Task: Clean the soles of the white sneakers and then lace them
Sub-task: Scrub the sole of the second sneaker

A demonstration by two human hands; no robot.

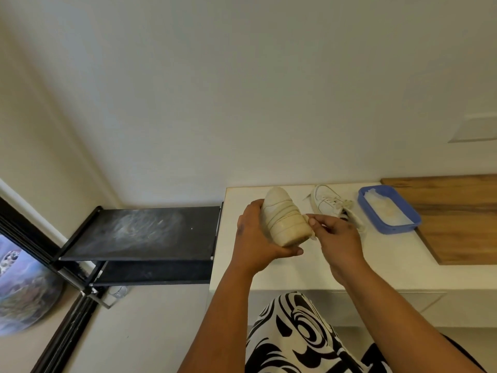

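My left hand [255,238] grips a white sneaker [285,216] turned sole up above the white table [295,270]; the sole is yellowish and ridged. At the sneaker's right edge, my right hand [336,235] pinches a small whitish piece, maybe a wipe or cloth [309,219]. The second white sneaker [329,201] lies on the table behind, upper side showing, with its laces in place. Part of it is hidden by my right hand.
A blue plastic tray [414,219] holding white wipes or cloth sits right of the sneakers. A wooden board [462,219] covers the table's right part. A black shelf rack [139,232] stands left of the table. Black-and-white patterned clothing [295,335] is below.
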